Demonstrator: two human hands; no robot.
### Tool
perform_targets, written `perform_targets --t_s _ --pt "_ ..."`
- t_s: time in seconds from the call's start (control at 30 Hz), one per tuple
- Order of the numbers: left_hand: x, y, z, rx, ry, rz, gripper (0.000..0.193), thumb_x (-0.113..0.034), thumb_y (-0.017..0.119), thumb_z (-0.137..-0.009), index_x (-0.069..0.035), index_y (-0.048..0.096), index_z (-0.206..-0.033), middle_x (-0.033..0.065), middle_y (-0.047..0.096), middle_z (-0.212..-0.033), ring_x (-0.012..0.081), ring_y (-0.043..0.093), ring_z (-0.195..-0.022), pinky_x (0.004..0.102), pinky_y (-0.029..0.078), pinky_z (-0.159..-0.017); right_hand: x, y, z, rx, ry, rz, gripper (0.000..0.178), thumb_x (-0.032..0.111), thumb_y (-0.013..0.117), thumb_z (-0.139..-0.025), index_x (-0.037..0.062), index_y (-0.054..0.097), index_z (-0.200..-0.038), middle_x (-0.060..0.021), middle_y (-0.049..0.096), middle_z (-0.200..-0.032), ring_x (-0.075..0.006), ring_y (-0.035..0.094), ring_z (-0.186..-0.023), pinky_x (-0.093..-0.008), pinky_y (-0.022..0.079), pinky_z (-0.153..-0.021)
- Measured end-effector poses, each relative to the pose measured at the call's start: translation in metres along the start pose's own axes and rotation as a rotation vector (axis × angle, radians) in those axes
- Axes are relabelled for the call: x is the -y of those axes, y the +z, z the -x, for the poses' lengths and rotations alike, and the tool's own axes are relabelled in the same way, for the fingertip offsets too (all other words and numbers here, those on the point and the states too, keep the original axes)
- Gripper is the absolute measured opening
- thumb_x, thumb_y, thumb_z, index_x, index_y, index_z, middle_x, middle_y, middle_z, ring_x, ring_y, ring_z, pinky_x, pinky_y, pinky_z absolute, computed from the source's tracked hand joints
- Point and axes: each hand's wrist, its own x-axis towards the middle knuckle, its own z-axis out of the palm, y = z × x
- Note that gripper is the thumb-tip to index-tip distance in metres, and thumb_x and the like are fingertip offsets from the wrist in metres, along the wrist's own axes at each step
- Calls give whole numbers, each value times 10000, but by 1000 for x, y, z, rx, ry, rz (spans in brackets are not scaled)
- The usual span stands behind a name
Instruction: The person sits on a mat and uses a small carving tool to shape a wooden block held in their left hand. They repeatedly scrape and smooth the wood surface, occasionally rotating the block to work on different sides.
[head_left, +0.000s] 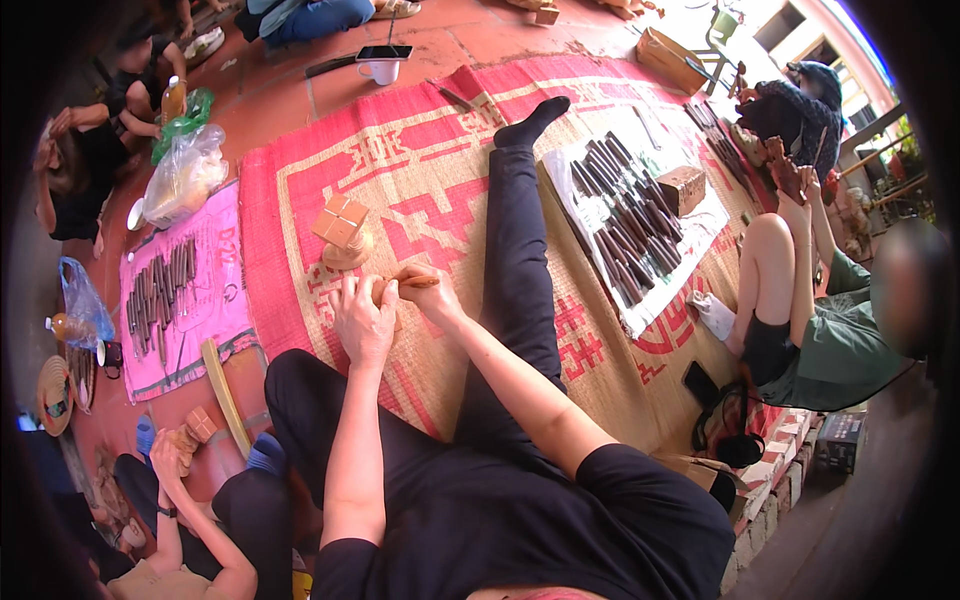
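Observation:
My right hand (432, 298) is closed round a slim tool with an orange-brown wooden handle (420, 281); its tip is hidden by my fingers. Close beside it, my left hand (364, 316) curls over a light wooden piece (398, 322), mostly covered by the fingers. The two hands meet above the mat between my legs. Just beyond them stands a pale wooden carving with a squared block top (340, 221) and a rounded lower part (347, 251), marked with lines on the block.
A red and tan woven mat (430, 220) lies beneath me. Many dark-handled carving tools (628, 225) and a brown block (682, 190) rest on a white cloth at right. Left, a pink cloth (205, 330) bears more tools. Several people sit around; a white mug (380, 72) stands ahead.

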Motion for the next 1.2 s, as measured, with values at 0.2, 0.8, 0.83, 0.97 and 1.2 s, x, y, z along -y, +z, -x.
perform_targets --t_s 0.2,0.8,0.83,0.97,1.2 --pt "-1 0 1 11 1 11 250 -338 682 -863 -102 661 -943 78 573 -971 323 528 -958 457 467 -824 -35 3 -17 129 44 137 163 111 716 -730 39 713 -876 -130 708 -818 -229 698 -763 -337 538 -714" --pt "3 6 0 -88 47 13 253 -321 714 -816 -88 679 -910 99 598 -945 329 547 -929 441 476 -836 -47 7 -14 43 -67 -5 178 113 759 -735 67 734 -906 -117 719 -792 -176 690 -693 -314 519 -663" --pt "4 5 0 -82 35 10 255 -323 714 -815 -88 680 -910 99 597 -949 326 545 -930 438 478 -834 -38 0 -17 51 -30 206 179 121 763 -731 48 734 -891 -112 719 -771 -154 683 -682 -307 517 -649" --pt "5 7 0 -81 14 14 264 -320 712 -813 -76 679 -910 107 591 -941 327 535 -912 437 488 -802 -10 5 -11 21 -26 -98 167 94 686 -796 26 719 -945 -70 709 -781 -113 639 -714 -278 503 -674" --pt "7 4 2 -20 -30 45 273 -326 700 -824 -70 664 -909 93 582 -928 315 537 -911 431 502 -777 0 -2 -6 36 76 156 111 59 739 -742 8 701 -832 -53 688 -723 -81 613 -661 -265 502 -616"
